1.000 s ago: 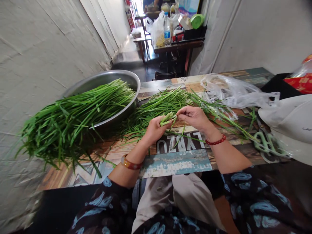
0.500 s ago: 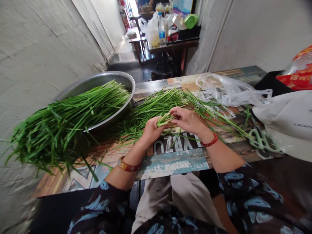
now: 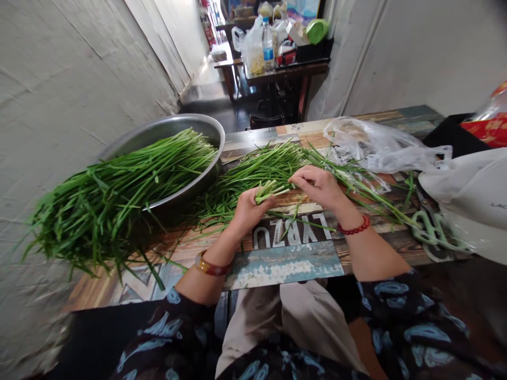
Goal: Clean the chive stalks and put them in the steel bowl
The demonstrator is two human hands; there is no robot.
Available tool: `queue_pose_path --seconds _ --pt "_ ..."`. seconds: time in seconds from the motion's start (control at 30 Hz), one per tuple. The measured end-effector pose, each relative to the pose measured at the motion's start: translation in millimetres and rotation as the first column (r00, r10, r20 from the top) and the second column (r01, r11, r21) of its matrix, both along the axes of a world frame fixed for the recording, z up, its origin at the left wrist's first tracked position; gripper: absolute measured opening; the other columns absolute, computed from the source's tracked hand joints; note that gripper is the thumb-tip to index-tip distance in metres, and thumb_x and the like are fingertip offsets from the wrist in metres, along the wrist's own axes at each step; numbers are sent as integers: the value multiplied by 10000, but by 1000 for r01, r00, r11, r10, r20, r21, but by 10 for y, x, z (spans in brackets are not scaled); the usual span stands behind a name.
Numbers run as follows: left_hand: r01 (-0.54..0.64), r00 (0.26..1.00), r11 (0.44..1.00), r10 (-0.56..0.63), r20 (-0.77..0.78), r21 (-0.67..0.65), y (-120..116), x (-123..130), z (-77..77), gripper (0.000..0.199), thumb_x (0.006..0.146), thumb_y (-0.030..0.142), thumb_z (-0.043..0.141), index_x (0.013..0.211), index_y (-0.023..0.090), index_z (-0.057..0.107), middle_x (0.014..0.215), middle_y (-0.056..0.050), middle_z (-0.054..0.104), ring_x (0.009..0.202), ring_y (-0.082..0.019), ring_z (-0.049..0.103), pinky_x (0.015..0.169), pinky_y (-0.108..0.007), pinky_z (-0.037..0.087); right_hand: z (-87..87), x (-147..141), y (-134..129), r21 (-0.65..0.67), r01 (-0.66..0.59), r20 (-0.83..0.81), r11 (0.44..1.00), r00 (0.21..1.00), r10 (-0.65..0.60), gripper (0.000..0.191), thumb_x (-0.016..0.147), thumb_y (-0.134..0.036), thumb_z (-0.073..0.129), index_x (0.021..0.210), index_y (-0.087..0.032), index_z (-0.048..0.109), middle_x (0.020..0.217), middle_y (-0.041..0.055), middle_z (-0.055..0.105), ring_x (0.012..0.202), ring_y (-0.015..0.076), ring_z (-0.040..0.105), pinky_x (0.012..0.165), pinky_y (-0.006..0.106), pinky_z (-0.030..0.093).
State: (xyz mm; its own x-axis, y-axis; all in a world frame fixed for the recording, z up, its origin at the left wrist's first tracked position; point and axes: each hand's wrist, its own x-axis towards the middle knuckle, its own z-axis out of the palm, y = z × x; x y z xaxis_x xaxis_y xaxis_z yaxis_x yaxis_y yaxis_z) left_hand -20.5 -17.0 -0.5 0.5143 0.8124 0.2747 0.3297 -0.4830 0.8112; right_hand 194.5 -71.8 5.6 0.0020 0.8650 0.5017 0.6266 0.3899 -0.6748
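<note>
My left hand (image 3: pixel 250 208) is closed around a small bunch of garlic chives (image 3: pixel 268 191), pale stem ends pointing right. Just right of those ends is my right hand (image 3: pixel 317 184), its thumb and fingertips pinched together; whether something thin is between them is too small to make out. Behind both hands lies a loose pile of chives (image 3: pixel 263 163) on the patchwork wooden table (image 3: pixel 285 264). To the left, a wide steel basin (image 3: pixel 219 129) holds a large heap of chives (image 3: pixel 130 174), leaves hanging over its near rim onto the table.
A crumpled clear plastic bag (image 3: pixel 372 142) lies at the back right. Green-handled scissors (image 3: pixel 439 232) and a white cap (image 3: pixel 471 195) are at the right edge. Beyond stands another table (image 3: pixel 289 76) with a water bottle (image 3: pixel 268 47) and bags.
My right hand has moved right, away from the stem ends in my left hand. My left hand keeps hold of the bunch. The whole view has shifted slightly.
</note>
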Motion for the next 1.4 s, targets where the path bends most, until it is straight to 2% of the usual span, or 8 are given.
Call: queue_pose_path --seconds 0.2,0.33,0.5,0.67,0.93,1.1,1.23,1.4 --pt "26 1000 1000 -26 7 5 -3 7 5 265 811 385 621 670 167 568 643 18 533 629 -117 434 619 -237 364 -31 -189 20 8 -61 14 998 998 61 122 816 -288 697 727 -204 685 742 35 662 734 173 595 708 306 454" --pt "33 999 998 -34 20 51 -6 12 3 229 828 343 602 677 177 556 642 20 528 627 -120 444 624 -239 365 -85 -279 48 -75 -12 -206 997 978 -4 117 794 -275 678 718 -187 682 735 24 666 716 155 592 702 290 445" --pt "67 996 969 -52 -68 237 -30 -2 -13 195 836 235 570 652 194 517 637 6 499 625 -135 462 621 -261 350 -175 -360 94 -270 -106 -602 957 794 -82 283 741 -449 705 751 -171 651 705 -4 624 666 123 547 662 263 439" --pt "20 999 971 -13 -31 239 -42 -4 14 215 853 248 568 650 196 517 640 2 510 630 -136 481 639 -264 371 -136 -223 111 -267 -23 -732 964 656 -187 379 722 -543 716 723 -185 592 647 -33 533 583 89 441 557 233 358" --pt "-14 1000 988 12 18 156 -18 -1 3 181 848 281 584 704 172 595 681 8 565 661 -132 513 657 -255 398 7 -71 14 -139 57 -301 989 949 -97 428 916 -550 514 704 -193 615 663 0 580 648 128 508 651 271 409" --pt "13 1000 994 -14 17 105 -6 1 5 187 840 302 590 715 164 612 697 -2 589 672 -135 519 653 -249 397 -9 -187 14 -158 51 -231 986 969 -87 184 807 -369 673 770 -190 690 730 10 681 652 136 565 620 268 411" --pt "137 991 990 -137 -1 31 -21 12 33 211 855 337 590 738 163 619 698 -1 581 690 -141 522 668 -249 401 -6 -256 11 -117 91 -270 989 955 -120 187 809 -362 666 736 -192 699 714 18 699 648 143 583 622 274 428" --pt "242 968 967 -246 -43 -79 -55 6 67 248 887 367 550 747 165 586 653 18 535 649 -128 477 634 -240 388 32 -283 -26 -127 -11 -274 992 961 -25 285 858 -445 637 738 -195 702 724 25 703 680 155 615 651 282 477"
